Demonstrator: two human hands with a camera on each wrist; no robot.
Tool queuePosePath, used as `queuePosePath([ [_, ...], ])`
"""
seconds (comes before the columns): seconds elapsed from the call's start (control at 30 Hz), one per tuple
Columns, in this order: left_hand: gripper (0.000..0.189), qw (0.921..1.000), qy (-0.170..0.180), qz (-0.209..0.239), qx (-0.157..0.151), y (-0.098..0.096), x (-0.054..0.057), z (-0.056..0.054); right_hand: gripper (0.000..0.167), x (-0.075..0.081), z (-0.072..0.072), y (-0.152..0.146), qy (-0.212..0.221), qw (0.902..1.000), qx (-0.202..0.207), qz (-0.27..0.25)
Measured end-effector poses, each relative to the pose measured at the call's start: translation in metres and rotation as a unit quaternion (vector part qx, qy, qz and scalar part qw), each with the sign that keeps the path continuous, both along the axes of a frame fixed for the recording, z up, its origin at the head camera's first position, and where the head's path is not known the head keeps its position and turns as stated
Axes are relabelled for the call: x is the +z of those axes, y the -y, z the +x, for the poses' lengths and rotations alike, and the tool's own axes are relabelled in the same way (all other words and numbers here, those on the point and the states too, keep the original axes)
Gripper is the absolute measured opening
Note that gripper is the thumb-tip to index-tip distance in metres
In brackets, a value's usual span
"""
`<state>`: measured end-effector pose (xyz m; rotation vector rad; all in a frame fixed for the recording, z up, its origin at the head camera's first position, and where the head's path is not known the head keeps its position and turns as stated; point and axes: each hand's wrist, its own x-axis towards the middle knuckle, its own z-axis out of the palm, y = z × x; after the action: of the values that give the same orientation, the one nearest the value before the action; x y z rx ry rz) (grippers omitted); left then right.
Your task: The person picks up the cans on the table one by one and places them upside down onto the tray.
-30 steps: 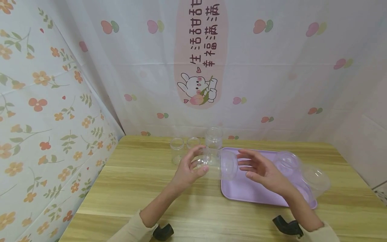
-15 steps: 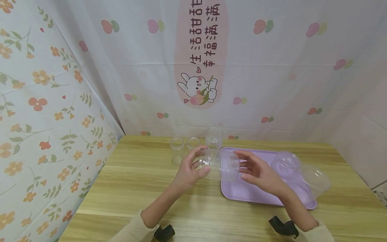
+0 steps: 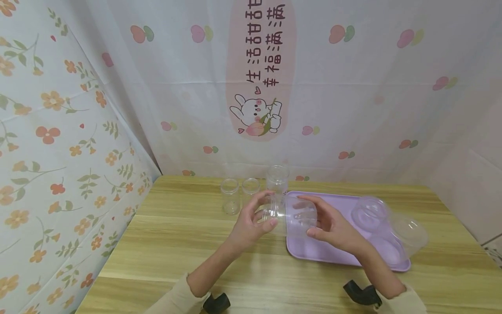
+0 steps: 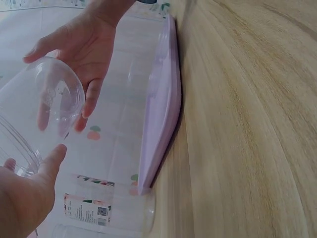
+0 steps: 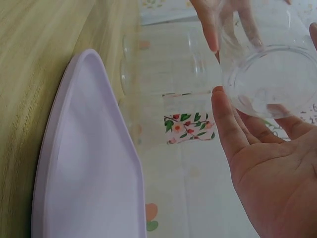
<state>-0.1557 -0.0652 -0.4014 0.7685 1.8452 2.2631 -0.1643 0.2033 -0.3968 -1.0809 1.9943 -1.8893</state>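
A clear plastic jar (image 3: pixel 292 216) is held sideways above the table, its ridged neck toward the left. My left hand (image 3: pixel 251 220) grips it around that neck, thumb in front. At the jar's base, my right hand (image 3: pixel 333 224) has its thumb in front and its fingers behind; in the right wrist view the fingertips (image 5: pixel 220 99) are against the clear wall. Behind the hands stand a clear jar (image 3: pixel 230 196), another clear jar (image 3: pixel 251 186) and a taller clear one (image 3: pixel 277 176). The left wrist view shows a printed label (image 4: pixel 88 208) on a standing jar.
To the right lies a purple tray (image 3: pixel 321 250) on the wooden table (image 3: pixel 176 235). Clear containers rest on its right side, one a rounded jar (image 3: pixel 368 211), another a large jar (image 3: pixel 411 235) at the edge. A patterned curtain (image 3: pixel 353 109) hangs behind the table.
My right hand has moved left, from apart from the jar's base to around it. The left hand and the jar have shifted slightly to the right.
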Motion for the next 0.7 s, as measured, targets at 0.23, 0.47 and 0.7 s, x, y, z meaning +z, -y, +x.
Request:
queuePosePath([
  [0.23, 0.07, 1.0, -0.005, -0.003, -0.004, 0.002, -0.001, 0.001, 0.074, 0.0, 0.002, 0.003, 0.004, 1.0, 0.001, 0.002],
  [0.47, 0.068, 0.9997, -0.021, -0.013, -0.008, 0.005, -0.005, 0.001, 0.072, -0.004, 0.002, 0.001, 0.001, 0.9999, 0.002, 0.011],
  [0.7, 0.073, 0.9992, -0.007, -0.023, -0.032, 0.011, -0.008, 0.001, 0.072, -0.005, 0.0, -0.004, -0.006, 0.9996, -0.005, 0.028],
])
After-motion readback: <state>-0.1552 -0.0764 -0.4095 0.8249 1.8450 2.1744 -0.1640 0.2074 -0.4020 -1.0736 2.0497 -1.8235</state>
